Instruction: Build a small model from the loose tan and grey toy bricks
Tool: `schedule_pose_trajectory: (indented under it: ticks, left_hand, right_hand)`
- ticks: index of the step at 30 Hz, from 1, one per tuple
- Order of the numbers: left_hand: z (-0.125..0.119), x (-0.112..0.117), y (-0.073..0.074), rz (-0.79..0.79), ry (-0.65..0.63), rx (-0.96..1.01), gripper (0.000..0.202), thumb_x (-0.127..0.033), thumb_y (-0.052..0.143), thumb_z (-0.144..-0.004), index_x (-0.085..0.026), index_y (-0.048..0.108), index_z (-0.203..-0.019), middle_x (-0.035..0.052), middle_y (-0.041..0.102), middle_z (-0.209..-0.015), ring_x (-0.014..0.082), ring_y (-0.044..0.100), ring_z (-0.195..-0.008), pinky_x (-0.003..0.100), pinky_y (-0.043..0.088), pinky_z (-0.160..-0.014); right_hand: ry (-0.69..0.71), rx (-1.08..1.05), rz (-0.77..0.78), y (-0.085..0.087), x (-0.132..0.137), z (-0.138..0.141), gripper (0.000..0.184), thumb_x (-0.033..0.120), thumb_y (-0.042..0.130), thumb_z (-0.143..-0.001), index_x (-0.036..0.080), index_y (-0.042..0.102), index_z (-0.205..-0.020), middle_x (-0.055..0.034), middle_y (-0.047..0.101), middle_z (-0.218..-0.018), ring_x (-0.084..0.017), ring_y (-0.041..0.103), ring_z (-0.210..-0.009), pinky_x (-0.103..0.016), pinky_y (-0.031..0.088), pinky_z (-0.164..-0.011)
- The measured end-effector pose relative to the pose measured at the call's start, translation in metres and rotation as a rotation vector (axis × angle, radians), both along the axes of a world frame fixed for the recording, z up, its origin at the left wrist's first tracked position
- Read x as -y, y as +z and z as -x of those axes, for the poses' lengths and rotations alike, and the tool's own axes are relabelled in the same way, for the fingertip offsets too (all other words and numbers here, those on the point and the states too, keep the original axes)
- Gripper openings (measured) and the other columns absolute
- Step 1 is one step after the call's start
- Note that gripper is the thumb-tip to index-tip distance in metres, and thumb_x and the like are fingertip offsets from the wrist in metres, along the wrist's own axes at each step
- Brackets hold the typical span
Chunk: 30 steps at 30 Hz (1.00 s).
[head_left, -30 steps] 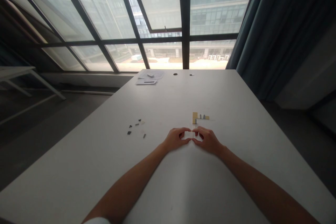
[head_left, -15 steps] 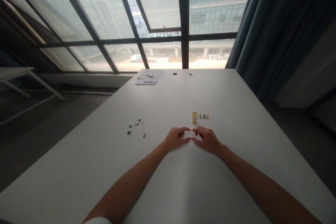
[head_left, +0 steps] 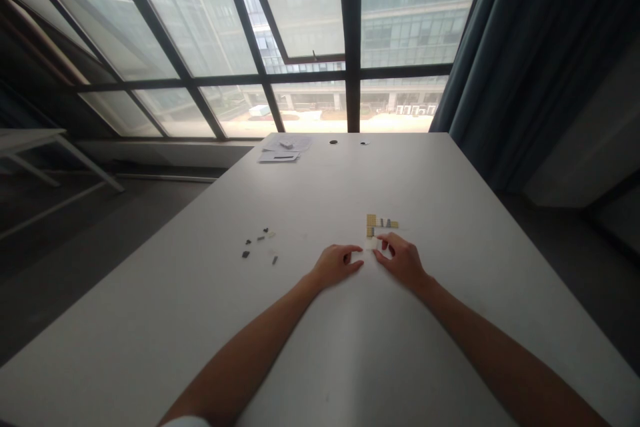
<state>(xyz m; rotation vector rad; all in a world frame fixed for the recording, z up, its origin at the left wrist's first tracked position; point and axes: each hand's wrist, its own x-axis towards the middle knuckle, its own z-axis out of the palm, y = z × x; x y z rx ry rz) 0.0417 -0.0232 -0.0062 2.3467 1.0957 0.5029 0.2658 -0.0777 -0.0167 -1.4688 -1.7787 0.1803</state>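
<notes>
My right hand [head_left: 400, 257] pinches a small white building piece [head_left: 372, 244] between thumb and fingers, just in front of the yellow and grey building-brick pieces [head_left: 371, 221]. Whether the white piece touches them I cannot tell. To the left, my left hand [head_left: 336, 264] rests on the table with thumb and forefinger apart and nothing visible between them. A yellow strip with grey and white bits [head_left: 393, 223] extends rightward from the yellow pieces.
On the white table [head_left: 320, 200], several small loose pieces lie left of my hands, among them a dark one [head_left: 245, 254] and a grey bar [head_left: 275, 259]. Papers [head_left: 279, 155] lie at the far left end, near two round holes. Windows and a curtain [head_left: 500, 67] stand beyond.
My right hand has moved slightly up and away from my left hand, carrying the white piece toward the yellow pieces. My left hand has stayed nearly in place.
</notes>
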Motion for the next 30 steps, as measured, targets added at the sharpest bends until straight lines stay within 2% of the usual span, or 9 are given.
schedule_pose_trajectory:
  ticks: [3,8,12,20,30]
  left_hand:
    - [-0.004,0.003,0.002,-0.041,0.032,-0.126,0.038,-0.039,0.065,-0.085,-0.026,0.073,-0.119,-0.0028,0.065,-0.068,0.0122,0.056,-0.062,0.023,0.043,-0.068]
    - [-0.007,0.008,0.007,-0.115,0.067,-0.243,0.04,-0.04,0.058,-0.09,-0.026,0.069,-0.126,0.0028,0.074,-0.085,0.0191,0.067,-0.08,0.027,0.048,-0.08]
    - [-0.008,0.01,0.01,-0.104,0.059,-0.26,0.039,-0.039,0.054,-0.092,-0.025,0.069,-0.125,0.0042,0.075,-0.088,0.0201,0.068,-0.083,0.028,0.05,-0.084]
    - [-0.007,0.005,0.005,-0.107,0.065,-0.235,0.036,-0.038,0.051,-0.094,-0.028,0.071,-0.122,0.0028,0.075,-0.086,0.0196,0.068,-0.081,0.028,0.049,-0.082]
    - [-0.007,0.007,0.01,-0.086,0.058,-0.201,0.036,-0.036,0.048,-0.095,-0.026,0.074,-0.119,0.0036,0.076,-0.087,0.0186,0.068,-0.081,0.027,0.049,-0.082]
  right_hand:
    - [-0.133,0.056,0.08,-0.001,-0.003,-0.002,0.026,0.03,0.06,-0.086,0.018,0.069,-0.107,-0.0014,0.066,-0.079,-0.016,0.059,-0.069,-0.025,0.043,-0.066]
    - [-0.21,0.156,0.223,0.0,-0.003,0.0,0.03,0.032,0.06,-0.087,0.018,0.071,-0.112,-0.0037,0.07,-0.083,-0.017,0.063,-0.074,-0.026,0.043,-0.068]
    - [-0.199,0.197,0.28,0.002,-0.002,0.003,0.029,0.032,0.062,-0.088,0.019,0.072,-0.113,-0.005,0.073,-0.087,-0.018,0.064,-0.076,-0.027,0.043,-0.07]
    - [-0.166,0.195,0.333,0.006,-0.002,0.001,0.025,0.034,0.064,-0.088,0.023,0.073,-0.109,-0.0021,0.071,-0.08,-0.017,0.063,-0.073,-0.026,0.038,-0.066]
    - [-0.213,0.233,0.289,0.005,0.002,0.009,0.017,0.032,0.062,-0.089,0.02,0.072,-0.096,-0.0044,0.07,-0.08,-0.017,0.061,-0.072,-0.026,0.038,-0.065]
